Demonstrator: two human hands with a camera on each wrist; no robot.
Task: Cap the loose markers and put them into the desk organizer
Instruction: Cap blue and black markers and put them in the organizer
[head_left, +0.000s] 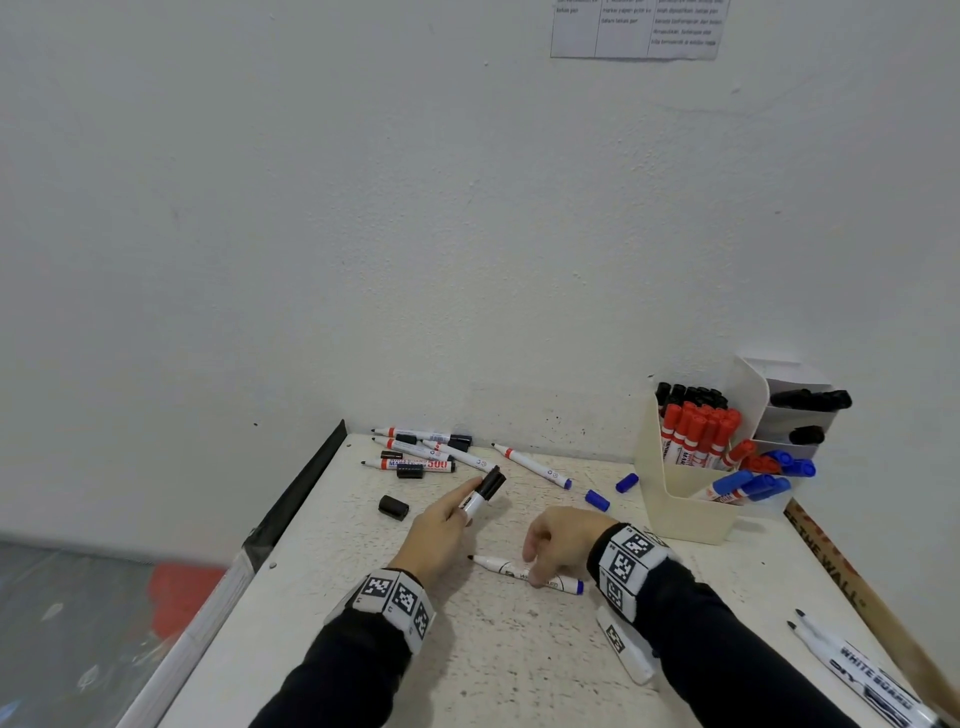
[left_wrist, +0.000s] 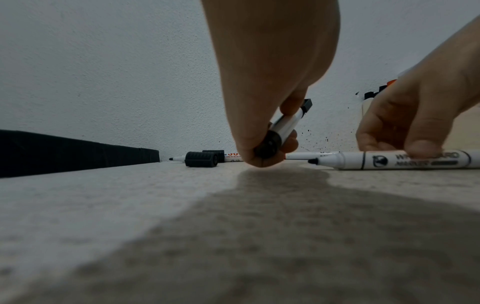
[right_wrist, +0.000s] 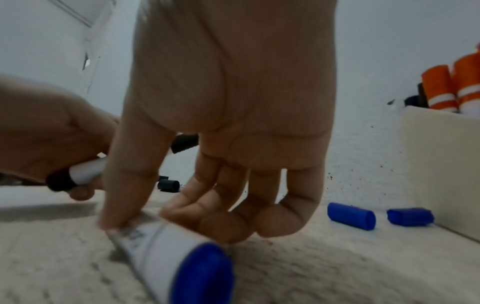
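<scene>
Occlusion: left hand (left_wrist: 270, 86) covers most of the capped black marker (head_left: 483, 493); its label is unreadable.
Cut off: whiteboard markers (head_left: 862, 675) cropped at lower right.
Left grip: fingers curled round the capped black marker, cap pointing at the wall.
Right grip: right hand (right_wrist: 228, 115) arched over the table (head_left: 498, 665), thumb and fingertips pinching the uncapped blue-ended marker (head_left: 524, 571) lying flat.
Organizer: desk organizer (head_left: 691, 499) at right, two blue caps (head_left: 597, 500) beside it.

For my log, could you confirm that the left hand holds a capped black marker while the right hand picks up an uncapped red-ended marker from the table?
Not quite: the marker under the right hand has a blue end, not red, as the right wrist view shows. The left hand does hold a capped black marker.
</scene>
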